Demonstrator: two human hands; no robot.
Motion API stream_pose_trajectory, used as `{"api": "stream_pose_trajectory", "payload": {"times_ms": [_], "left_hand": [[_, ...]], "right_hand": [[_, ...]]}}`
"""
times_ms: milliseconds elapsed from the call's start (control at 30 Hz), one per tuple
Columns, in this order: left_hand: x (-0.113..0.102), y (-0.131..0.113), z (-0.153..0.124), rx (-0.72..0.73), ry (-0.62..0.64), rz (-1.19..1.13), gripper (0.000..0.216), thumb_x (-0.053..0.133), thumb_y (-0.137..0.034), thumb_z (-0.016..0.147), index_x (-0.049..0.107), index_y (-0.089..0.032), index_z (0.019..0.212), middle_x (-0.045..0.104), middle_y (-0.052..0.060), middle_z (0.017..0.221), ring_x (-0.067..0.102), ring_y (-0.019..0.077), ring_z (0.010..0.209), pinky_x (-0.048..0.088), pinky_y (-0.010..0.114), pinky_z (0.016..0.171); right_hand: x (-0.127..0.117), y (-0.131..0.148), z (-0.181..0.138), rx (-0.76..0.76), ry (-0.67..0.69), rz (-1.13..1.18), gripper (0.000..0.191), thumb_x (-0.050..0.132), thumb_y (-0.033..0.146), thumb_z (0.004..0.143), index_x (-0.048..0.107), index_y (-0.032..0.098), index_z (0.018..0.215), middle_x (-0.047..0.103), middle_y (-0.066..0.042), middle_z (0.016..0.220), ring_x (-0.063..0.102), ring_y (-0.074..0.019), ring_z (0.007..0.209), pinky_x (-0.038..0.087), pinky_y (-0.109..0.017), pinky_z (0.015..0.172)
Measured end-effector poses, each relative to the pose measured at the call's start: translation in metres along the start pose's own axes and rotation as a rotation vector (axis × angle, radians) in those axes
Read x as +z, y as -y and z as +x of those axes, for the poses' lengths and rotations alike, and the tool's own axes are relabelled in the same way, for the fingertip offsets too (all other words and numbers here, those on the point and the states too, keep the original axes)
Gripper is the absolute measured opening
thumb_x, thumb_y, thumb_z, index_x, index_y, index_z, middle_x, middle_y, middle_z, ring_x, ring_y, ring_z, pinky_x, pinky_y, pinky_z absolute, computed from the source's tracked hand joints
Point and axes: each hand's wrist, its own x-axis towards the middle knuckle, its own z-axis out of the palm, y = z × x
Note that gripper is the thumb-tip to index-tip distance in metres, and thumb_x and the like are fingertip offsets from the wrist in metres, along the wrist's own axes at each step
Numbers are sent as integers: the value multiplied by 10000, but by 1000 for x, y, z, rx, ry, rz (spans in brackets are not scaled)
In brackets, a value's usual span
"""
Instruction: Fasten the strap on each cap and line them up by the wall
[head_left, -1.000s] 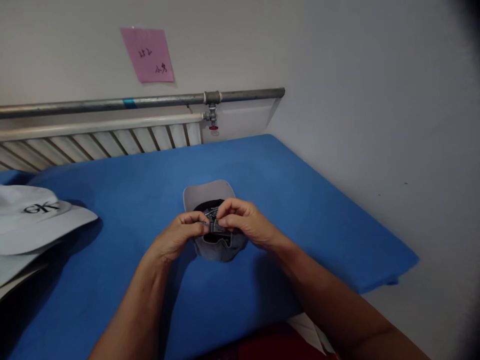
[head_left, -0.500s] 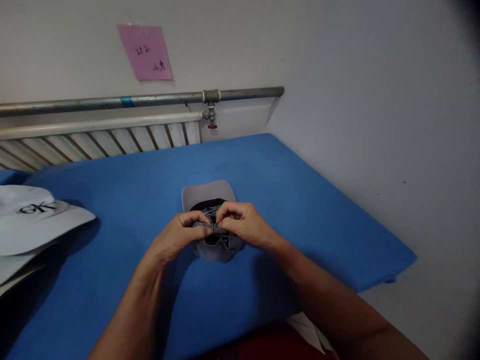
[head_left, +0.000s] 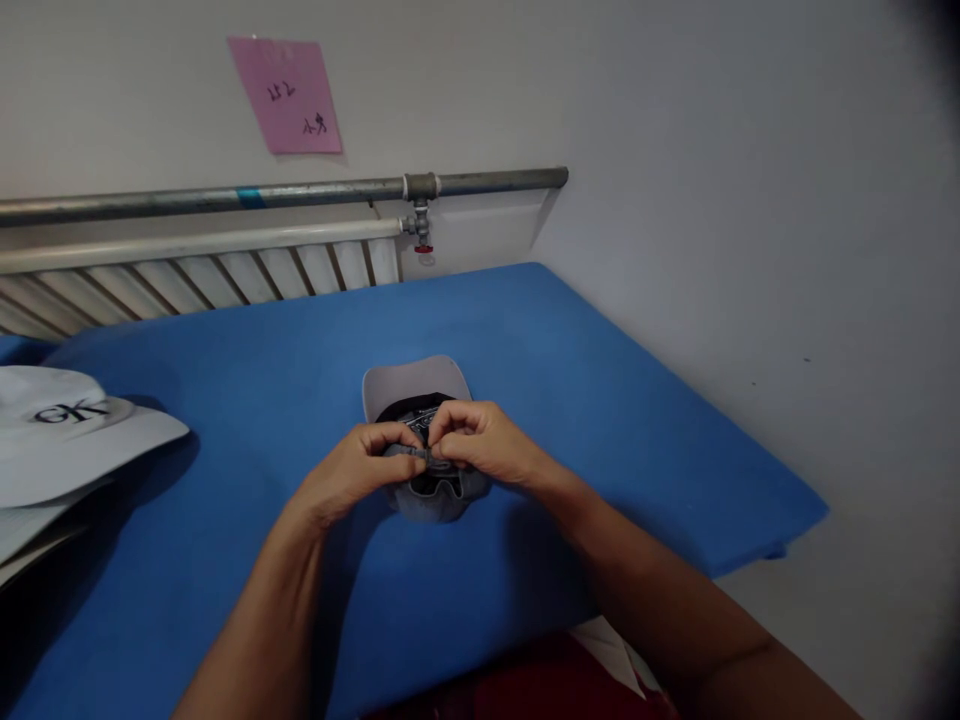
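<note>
A grey baseball cap (head_left: 417, 380) lies upside down on the blue tabletop (head_left: 480, 600), its brim pointing away from me and its dark inside facing up. Across its back opening runs the cap's strap, with a small buckle mostly covered by fingertips. My left hand (head_left: 371, 460) comes from the left and pinches the strap by thumb and forefinger. From the right, my right hand (head_left: 487, 440) pinches the strap too, its fingertips nearly touching the left ones.
White caps (head_left: 82, 430) are stacked at the left, the top one with black letters. Behind the table are a white radiator (head_left: 262, 270), a metal pipe (head_left: 322, 193) and a red-handled valve (head_left: 424, 235). A pink paper (head_left: 289, 98) hangs on the wall.
Both hands stay at the strap, with the fingertips slightly closer together over the buckle. The cap has barely moved; the whole view has shifted a little.
</note>
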Motion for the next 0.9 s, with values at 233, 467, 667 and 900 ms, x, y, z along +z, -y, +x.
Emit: {"api": "stream_pose_trajectory", "payload": {"times_ms": [233,467,667,900], "left_hand": [[-2,1,-2,-12,-3,-31,159,750,-267,666,672,-171,767,632,-21,681,522,95,618,391,229,603],[-3,2,-1,6,-5,-45,185,771,-295,669,662,-170,752,642,-21,678,533,94,622,390,224,605],[-6,1,-2,9,-29,-76,169,756,-280,669,658,-170,753,623,-24,670,515,93,617,372,222,593],[-11,2,-1,33,-11,-60,125,666,-292,742,678,-176,787,579,-21,693,477,100,641,354,228,610]], "right_hand": [[1,0,-2,-29,-23,44,36,621,141,665,597,166,676,522,69,552,456,-51,483,350,-197,487],[0,-6,0,-56,10,82,75,665,194,701,597,172,724,545,64,593,493,-55,510,393,-204,519],[0,0,-4,-76,55,-27,202,706,226,702,614,186,877,573,43,723,511,-69,595,434,-227,586],[3,-1,-6,-308,-55,-511,174,705,177,709,646,201,870,592,11,826,531,-106,713,441,-254,676]]}}
